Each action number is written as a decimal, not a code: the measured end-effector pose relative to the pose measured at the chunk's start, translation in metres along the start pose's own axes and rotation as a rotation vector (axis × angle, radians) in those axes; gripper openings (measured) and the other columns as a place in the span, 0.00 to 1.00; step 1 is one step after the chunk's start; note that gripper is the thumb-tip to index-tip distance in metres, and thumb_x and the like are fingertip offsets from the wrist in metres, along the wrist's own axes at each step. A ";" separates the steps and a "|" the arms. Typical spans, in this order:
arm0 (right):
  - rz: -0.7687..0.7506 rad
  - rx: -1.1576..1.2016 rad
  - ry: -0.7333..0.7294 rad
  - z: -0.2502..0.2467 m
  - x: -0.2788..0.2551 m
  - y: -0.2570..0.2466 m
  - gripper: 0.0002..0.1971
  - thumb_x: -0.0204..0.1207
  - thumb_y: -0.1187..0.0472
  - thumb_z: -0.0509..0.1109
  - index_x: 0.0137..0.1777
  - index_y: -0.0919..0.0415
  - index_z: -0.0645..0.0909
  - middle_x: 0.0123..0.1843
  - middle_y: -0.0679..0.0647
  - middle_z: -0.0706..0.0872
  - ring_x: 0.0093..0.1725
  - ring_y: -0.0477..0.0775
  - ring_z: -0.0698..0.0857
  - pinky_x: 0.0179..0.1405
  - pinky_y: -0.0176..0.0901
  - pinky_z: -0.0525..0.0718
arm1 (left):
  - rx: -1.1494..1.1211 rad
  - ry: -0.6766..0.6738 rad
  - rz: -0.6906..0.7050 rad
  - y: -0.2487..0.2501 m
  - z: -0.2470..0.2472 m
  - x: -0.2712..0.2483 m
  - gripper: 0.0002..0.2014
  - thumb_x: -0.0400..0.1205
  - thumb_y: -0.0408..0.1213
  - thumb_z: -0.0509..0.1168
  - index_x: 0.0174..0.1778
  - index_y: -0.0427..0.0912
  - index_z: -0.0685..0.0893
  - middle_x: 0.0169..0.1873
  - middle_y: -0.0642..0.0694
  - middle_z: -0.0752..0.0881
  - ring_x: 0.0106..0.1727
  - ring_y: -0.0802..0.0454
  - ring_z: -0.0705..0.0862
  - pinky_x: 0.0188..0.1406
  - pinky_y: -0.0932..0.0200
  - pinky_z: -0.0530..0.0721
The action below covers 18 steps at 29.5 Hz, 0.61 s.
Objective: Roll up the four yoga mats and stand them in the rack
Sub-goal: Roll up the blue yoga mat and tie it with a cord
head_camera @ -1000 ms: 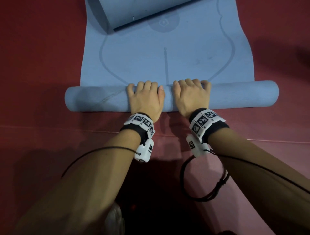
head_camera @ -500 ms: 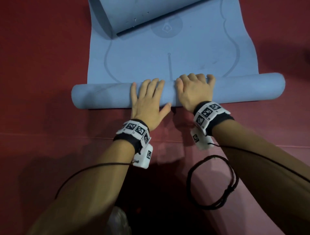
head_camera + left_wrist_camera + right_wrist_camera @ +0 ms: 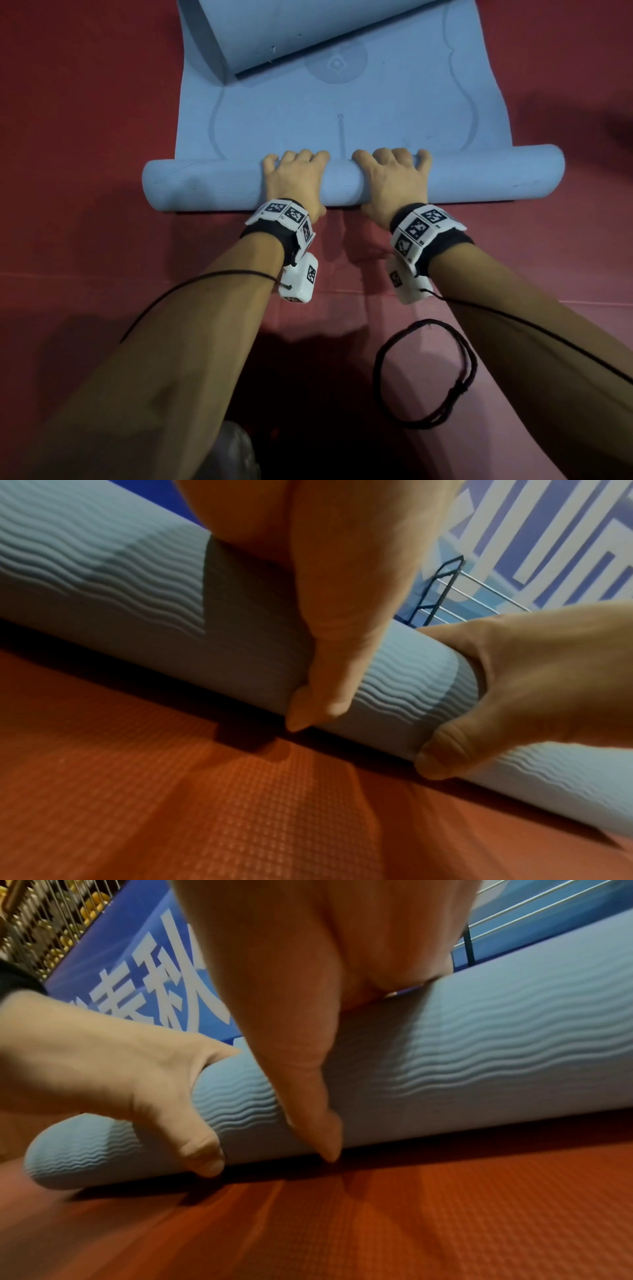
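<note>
A: Nearest the viewer, what lies on the floor?
B: A loop of thin black cord (image 3: pixel 426 373) on the textured red floor matting (image 3: pixel 85 144), beside the right forearm; each wrist carries a white marker-tagged band.

A: And the hands?
B: The left hand (image 3: pixel 294 178) and the right hand (image 3: pixel 390 178) sit side by side, slightly apart, on the rolled portion of the pale blue ribbed foam yoga mat (image 3: pixel 352 113). Both grasp the roll: fingers curled over its top and far side, thumbs tucked under its near edge, as both wrist views show.

A: Where is the mat?
B: On the red matting. Its near end forms a roll lying crosswise; beyond the fingers the flat part, printed with faint alignment lines, extends away. Its far end curls over.

A: Farthest?
B: A dark metal-framed rack with thin wire rails (image 3: pixel 441 588) before a blue-and-white patterned wall.
</note>
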State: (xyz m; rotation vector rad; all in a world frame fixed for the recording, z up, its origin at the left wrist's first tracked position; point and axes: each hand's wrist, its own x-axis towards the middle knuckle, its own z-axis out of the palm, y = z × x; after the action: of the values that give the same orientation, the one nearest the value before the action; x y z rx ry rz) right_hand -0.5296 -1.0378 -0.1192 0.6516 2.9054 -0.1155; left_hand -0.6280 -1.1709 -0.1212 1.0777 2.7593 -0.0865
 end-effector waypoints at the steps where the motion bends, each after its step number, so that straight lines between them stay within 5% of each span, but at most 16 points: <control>1: -0.001 0.000 -0.015 -0.002 -0.002 0.000 0.35 0.66 0.59 0.75 0.74 0.44 0.69 0.67 0.53 0.79 0.72 0.64 0.73 0.76 0.74 0.56 | -0.009 -0.007 0.000 0.000 -0.002 -0.002 0.39 0.64 0.46 0.80 0.72 0.56 0.72 0.64 0.52 0.81 0.67 0.47 0.77 0.72 0.43 0.62; 14: -0.101 0.037 -0.214 -0.001 -0.092 -0.003 0.32 0.64 0.38 0.75 0.68 0.44 0.72 0.58 0.50 0.82 0.64 0.64 0.77 0.68 0.66 0.66 | -0.070 -0.253 0.077 0.005 -0.004 -0.092 0.34 0.61 0.49 0.80 0.65 0.59 0.77 0.53 0.55 0.83 0.59 0.47 0.81 0.56 0.46 0.66; 18: -0.156 0.095 -0.185 0.001 -0.116 -0.001 0.44 0.59 0.37 0.72 0.78 0.47 0.68 0.71 0.49 0.77 0.74 0.62 0.71 0.73 0.70 0.60 | -0.092 -0.356 0.097 0.005 -0.007 -0.094 0.34 0.60 0.48 0.80 0.63 0.56 0.78 0.50 0.54 0.84 0.56 0.45 0.83 0.48 0.49 0.65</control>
State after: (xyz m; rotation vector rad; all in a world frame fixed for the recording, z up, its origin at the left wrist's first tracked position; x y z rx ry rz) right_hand -0.4267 -1.0873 -0.1002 0.4033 2.7801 -0.3174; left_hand -0.5576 -1.2288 -0.0964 1.0548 2.3687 -0.1239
